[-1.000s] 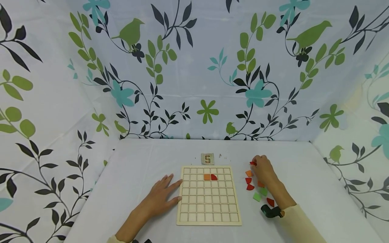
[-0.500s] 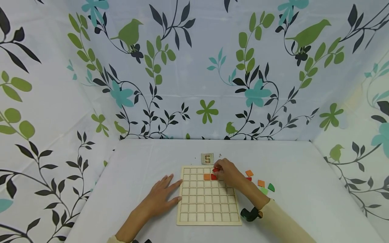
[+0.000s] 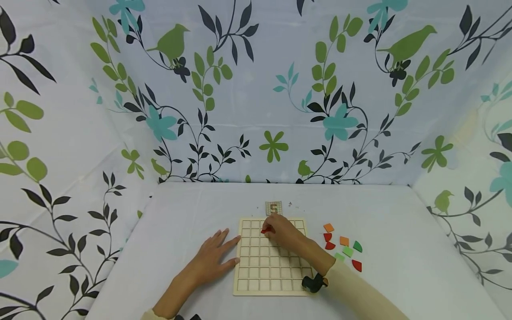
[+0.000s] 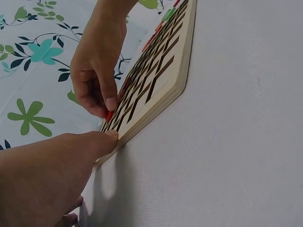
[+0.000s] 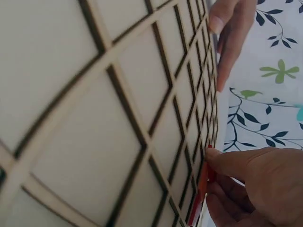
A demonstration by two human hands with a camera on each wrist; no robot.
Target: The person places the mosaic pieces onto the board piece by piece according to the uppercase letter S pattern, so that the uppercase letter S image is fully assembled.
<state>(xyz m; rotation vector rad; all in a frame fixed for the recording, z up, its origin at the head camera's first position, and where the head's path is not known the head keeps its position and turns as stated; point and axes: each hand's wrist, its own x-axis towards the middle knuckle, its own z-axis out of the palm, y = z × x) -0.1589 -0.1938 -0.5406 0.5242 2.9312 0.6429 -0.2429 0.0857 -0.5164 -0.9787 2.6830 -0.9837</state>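
A pale wooden board [image 3: 264, 273] with a grid of square recesses lies on the white table. My right hand [image 3: 283, 232] pinches a small red piece [image 3: 265, 230] between thumb and fingers over an upper row of the board. The right wrist view shows this red piece [image 5: 211, 176] at the board's surface, beside an orange piece [image 5: 202, 182] and another red piece [image 5: 194, 208] set in the grid. In the head view my hand hides those two. My left hand [image 3: 214, 258] lies with fingers spread at the board's left side, its thumb [image 4: 106, 140] touching the edge.
Right of the board lie several loose pieces: orange squares [image 3: 344, 241], red quarter-rounds [image 3: 357, 265], light green squares [image 3: 347, 251] and a dark green quarter-round [image 3: 358, 246]. A small card [image 3: 274, 207] marked like an S lies behind the board. Patterned cloth [image 3: 240, 89] hangs behind the table.
My right hand has brought a red piece from the loose pieces at the right to the board, then farther left across its upper rows. My left hand has stayed in place.
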